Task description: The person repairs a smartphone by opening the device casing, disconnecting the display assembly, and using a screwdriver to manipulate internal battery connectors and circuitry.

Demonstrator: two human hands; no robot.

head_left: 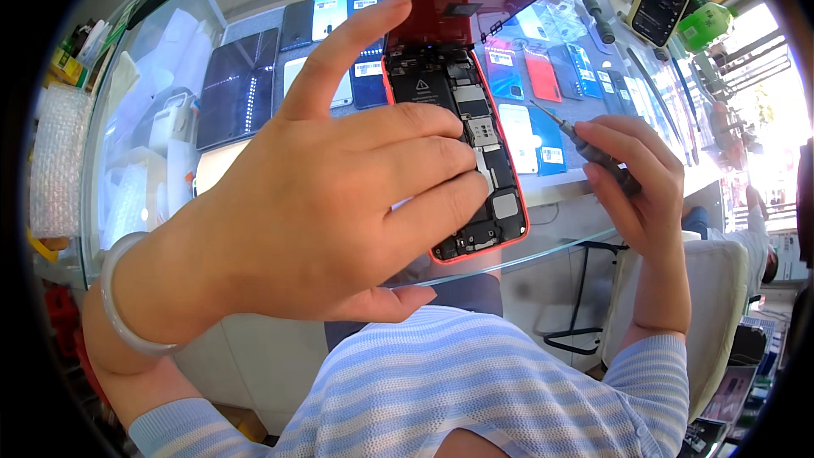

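Left grip [339, 195] on opened phone [462, 153], right grip [640, 182] holding screwdriver [585, 144]

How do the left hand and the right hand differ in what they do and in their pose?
The left hand grips the opened red phone, fingers across its inside, index finger raised; the right hand holds a thin screwdriver and does not touch the phone. The left hand's wrist wears a pale bangle; the right hand's wrist is bare. Both come from striped blue sleeves.
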